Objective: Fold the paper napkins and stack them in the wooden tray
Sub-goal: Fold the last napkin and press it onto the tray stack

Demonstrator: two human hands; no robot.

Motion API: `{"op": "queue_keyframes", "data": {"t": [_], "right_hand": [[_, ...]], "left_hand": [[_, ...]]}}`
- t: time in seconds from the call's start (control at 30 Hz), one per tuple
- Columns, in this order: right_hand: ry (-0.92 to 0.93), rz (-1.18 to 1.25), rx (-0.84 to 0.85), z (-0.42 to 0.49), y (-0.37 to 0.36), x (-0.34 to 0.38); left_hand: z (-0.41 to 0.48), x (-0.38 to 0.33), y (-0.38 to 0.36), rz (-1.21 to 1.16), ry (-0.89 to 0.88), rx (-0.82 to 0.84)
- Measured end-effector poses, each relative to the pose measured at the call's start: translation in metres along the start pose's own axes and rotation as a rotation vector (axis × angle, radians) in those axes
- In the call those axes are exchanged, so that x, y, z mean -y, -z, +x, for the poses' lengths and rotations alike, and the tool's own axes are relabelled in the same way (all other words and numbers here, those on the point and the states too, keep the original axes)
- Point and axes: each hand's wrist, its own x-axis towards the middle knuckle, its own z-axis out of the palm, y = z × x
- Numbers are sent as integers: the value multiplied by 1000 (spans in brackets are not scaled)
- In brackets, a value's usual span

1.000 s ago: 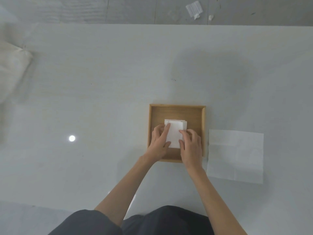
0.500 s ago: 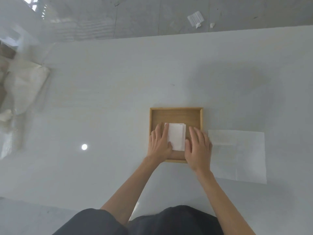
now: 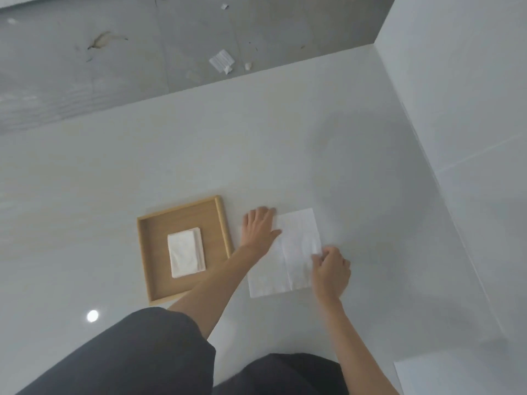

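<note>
Pressing unfolded napkin (image 3: 296, 246), hands (image 3: 261, 228) on edges

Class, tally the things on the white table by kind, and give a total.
Wooden tray: 1
Stack of folded napkins: 1
Unfolded napkin: 1
Partly visible white sheet at the corner: 1
Total: 4

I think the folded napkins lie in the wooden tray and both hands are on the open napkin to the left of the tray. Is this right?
Not quite. In the head view the open napkin lies to the right of the wooden tray, not the left. The rest holds: the folded napkins lie in the tray, and the left hand and right hand are on the open napkin.
</note>
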Motion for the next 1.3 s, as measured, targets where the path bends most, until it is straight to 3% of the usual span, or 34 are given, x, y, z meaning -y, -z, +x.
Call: {"op": "queue_keyframes", "data": {"t": [0.17, 0.27, 0.4, 0.47, 0.57, 0.7, 0.8, 0.9, 1.03, 1.3], "right_hand": [[140, 183, 70, 14, 20, 3], [228, 305, 293, 24, 59, 13], [459, 356, 616, 26, 164, 67], [584, 612, 684, 19, 228, 105], [574, 933, 796, 26, 279, 136], [265, 1120, 1099, 14, 245, 133], [219, 1072, 1204, -31, 205, 139], [372, 900, 1081, -69, 184, 159], [440, 760, 883, -96, 172, 179], [593, 631, 991, -126, 179, 209]], "left_hand": [[16, -17, -11, -30, 148, 24], [10, -20, 1, -185, 274, 104], [-33, -32, 62, -1035, 245, 204], [-64, -39, 105, -1386, 132, 156], [-104, -47, 162, -1628, 49, -3], [-144, -32, 197, -1616, 92, -243], [-177, -13, 201, -1553, 155, -323], [-211, 6, 201, -1445, 206, -382], [-252, 35, 207, -1382, 269, -460], [-302, 65, 225, -1492, 240, -482]]}}
